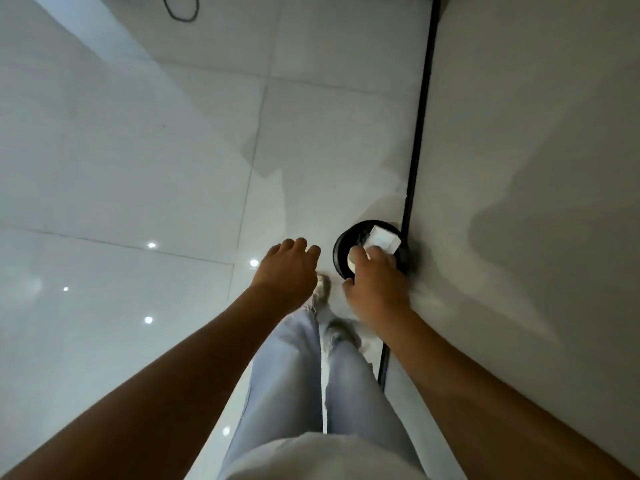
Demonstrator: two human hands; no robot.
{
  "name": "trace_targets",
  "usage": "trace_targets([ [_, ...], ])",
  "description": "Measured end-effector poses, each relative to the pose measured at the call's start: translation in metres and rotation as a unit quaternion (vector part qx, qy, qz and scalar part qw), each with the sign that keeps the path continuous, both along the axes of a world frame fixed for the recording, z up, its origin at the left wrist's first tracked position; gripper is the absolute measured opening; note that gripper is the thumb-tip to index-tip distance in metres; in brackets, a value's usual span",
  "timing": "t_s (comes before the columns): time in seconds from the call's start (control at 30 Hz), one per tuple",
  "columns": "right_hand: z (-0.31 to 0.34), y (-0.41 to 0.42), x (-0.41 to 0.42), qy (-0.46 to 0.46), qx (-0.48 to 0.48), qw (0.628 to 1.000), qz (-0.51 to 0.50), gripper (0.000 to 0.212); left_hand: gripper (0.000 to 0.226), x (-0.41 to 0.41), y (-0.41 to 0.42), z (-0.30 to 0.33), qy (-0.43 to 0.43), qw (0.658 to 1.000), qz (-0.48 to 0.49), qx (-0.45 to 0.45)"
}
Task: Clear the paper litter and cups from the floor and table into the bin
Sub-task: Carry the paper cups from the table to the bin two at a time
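A round black bin (341, 249) stands on the white tiled floor against the wall's black skirting. My right hand (375, 285) hovers over its near rim, fingers curled around a white paper cup (351, 259). A white folded paper or carton (382, 239) shows just past my fingers, over the bin's mouth; whether my hand still touches it I cannot tell. My left hand (287, 268) hangs to the left of the bin, fingers loosely curled, holding nothing.
A black skirting strip (420, 126) runs along the foot of the grey wall (536, 133) on the right. My legs in pale jeans and light shoes (322, 289) stand just before the bin. A dark cable loop (183, 10) lies far off.
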State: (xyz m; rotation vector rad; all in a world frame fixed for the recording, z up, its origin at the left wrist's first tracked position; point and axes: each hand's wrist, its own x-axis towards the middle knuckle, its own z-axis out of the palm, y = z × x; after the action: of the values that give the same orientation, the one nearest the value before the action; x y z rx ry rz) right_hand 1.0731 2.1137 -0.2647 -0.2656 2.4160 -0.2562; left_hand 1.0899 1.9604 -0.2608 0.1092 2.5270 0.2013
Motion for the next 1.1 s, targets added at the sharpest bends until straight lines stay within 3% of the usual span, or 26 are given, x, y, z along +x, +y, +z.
trace_targets([
  [0.2,0.081,-0.048,0.071,0.006,0.016,0.981,0.192,0.050,0.034,0.110,-0.035,0.086,0.020,0.989,0.141,-0.031],
  [0.37,0.127,-0.104,0.129,0.029,0.025,0.941,0.337,0.048,0.034,0.220,-0.068,0.132,0.039,0.953,0.297,-0.041],
  [0.63,0.172,-0.237,0.270,0.068,-0.024,0.844,0.532,0.050,0.034,0.404,-0.133,0.166,0.074,0.852,0.516,-0.056],
  [0.87,0.185,-0.337,0.449,0.070,-0.048,0.766,0.637,0.050,0.036,0.586,-0.186,0.171,0.080,0.770,0.629,-0.072],
  [1.1,0.191,-0.405,0.616,0.048,-0.084,0.678,0.728,0.051,0.035,0.765,-0.222,0.187,0.074,0.666,0.739,-0.073],
])
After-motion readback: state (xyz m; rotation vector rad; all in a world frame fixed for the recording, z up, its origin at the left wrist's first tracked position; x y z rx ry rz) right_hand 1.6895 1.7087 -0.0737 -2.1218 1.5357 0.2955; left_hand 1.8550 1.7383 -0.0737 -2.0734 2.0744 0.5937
